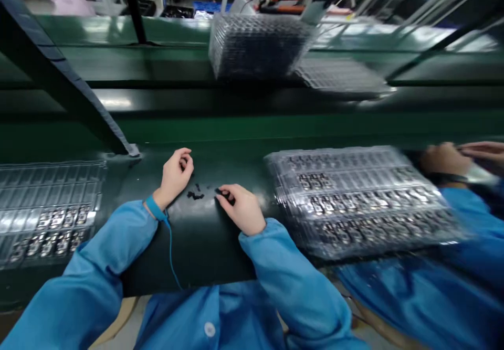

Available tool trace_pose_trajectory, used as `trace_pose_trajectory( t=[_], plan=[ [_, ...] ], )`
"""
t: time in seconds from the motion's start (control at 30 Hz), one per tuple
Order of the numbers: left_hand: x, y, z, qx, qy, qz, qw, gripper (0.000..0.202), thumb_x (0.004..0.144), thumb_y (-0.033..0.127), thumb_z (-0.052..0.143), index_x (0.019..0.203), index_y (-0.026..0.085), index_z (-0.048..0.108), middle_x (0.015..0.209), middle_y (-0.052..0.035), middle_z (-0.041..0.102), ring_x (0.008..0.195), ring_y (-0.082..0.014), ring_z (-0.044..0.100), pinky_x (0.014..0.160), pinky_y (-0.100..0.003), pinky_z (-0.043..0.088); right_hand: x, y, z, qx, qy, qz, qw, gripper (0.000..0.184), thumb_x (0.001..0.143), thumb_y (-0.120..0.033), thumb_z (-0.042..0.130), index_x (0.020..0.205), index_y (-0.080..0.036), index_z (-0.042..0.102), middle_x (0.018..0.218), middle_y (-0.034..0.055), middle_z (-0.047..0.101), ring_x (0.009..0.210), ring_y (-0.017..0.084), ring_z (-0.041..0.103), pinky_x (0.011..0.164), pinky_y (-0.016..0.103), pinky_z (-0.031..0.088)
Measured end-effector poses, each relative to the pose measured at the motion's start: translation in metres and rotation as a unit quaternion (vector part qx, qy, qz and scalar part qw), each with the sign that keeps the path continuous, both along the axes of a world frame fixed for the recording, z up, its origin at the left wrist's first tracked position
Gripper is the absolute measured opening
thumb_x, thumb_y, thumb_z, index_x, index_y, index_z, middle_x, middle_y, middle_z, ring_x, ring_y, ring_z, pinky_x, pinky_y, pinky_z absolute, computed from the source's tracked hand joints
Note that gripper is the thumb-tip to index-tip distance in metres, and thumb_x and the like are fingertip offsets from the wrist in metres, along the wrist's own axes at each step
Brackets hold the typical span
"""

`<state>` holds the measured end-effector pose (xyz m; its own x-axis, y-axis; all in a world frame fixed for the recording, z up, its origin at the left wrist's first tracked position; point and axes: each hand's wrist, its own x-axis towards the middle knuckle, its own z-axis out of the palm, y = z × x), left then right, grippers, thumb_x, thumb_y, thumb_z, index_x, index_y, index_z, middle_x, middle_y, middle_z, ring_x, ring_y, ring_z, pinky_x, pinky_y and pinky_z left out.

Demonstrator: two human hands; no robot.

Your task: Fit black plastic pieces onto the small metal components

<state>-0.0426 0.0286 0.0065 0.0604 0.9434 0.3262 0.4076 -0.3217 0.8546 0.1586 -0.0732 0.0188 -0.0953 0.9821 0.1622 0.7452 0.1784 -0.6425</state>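
Our right hand (242,211) pinches a small black part (225,194) beside loose pieces (196,194); left hand (176,176) curled, contents we cannot tell.

A small black part (225,195) is pinched at the fingertips of the right grip (242,211), too blurred to show its shape. A few more loose black pieces (196,194) lie flat on the dark table (205,245). They are just left of that grip and near the left grip (176,176), touching neither.
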Motion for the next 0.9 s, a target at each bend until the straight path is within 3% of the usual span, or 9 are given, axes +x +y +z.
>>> trace_pose_trajectory(
  t=[0.07, 0.2, 0.4, 0.77, 0.9],
  plan=[
    [-0.003, 0.006, -0.003, -0.001, 0.007, 0.024, 1.000, 0.025, 0.086, 0.020, 0.055, 0.110, 0.019, 0.060, 0.087, -0.0031, 0.064, 0.067, -0.0115, 0.056, 0.066, -0.026, 0.048, -0.006, 0.013, -0.009, 0.005, 0.001, 0.034, 0.999, 0.021, 0.087, -0.025, 0.065, 0.108, -0.020, 0.068, 0.092, 0.0062, 0.069, 0.083, 0.021, 0.065, 0.078, 0.035, 0.053],
    [-0.005, 0.011, -0.008, -0.020, 0.012, 0.027, 0.999, 0.024, 0.085, 0.017, 0.055, 0.109, 0.019, 0.060, 0.087, -0.0034, 0.064, 0.070, -0.0126, 0.057, 0.069, -0.027, 0.048, -0.015, 0.028, -0.009, 0.026, -0.020, 0.104, 0.994, 0.021, 0.092, -0.028, 0.062, 0.110, -0.021, 0.070, 0.098, 0.0080, 0.067, 0.094, 0.023, 0.063, 0.087, 0.037, 0.052],
    [-0.003, 0.012, -0.007, -0.031, 0.011, 0.009, 0.999, 0.024, 0.085, 0.017, 0.055, 0.109, 0.020, 0.058, 0.086, -0.0026, 0.064, 0.069, -0.0118, 0.057, 0.067, -0.026, 0.048, -0.034, 0.046, -0.011, 0.046, -0.056, 0.169, 0.983, 0.023, 0.092, -0.035, 0.064, 0.107, -0.020, 0.073, 0.094, 0.0079, 0.065, 0.091, 0.023, 0.061, 0.084, 0.036, 0.052],
    [0.000, 0.013, -0.004, -0.052, 0.005, 0.011, 0.999, 0.023, 0.086, 0.020, 0.057, 0.109, 0.020, 0.058, 0.087, -0.0033, 0.063, 0.072, -0.0119, 0.058, 0.064, -0.025, 0.048, -0.040, 0.045, -0.019, 0.073, -0.033, 0.180, 0.980, 0.008, 0.092, -0.025, 0.064, 0.086, -0.020, 0.066, 0.091, 0.0073, 0.064, 0.086, 0.022, 0.058, 0.079, 0.035, 0.048],
    [0.000, 0.012, -0.003, -0.057, 0.013, 0.016, 0.998, 0.022, 0.087, 0.022, 0.058, 0.109, 0.021, 0.059, 0.087, -0.0028, 0.063, 0.072, -0.0121, 0.059, 0.065, -0.025, 0.048, -0.022, 0.049, -0.015, 0.094, 0.063, 0.164, 0.980, 0.009, 0.096, -0.025, 0.057, 0.090, -0.021, 0.063, 0.095, 0.0067, 0.069, 0.088, 0.021, 0.060, 0.083, 0.036, 0.048]
  ],
)
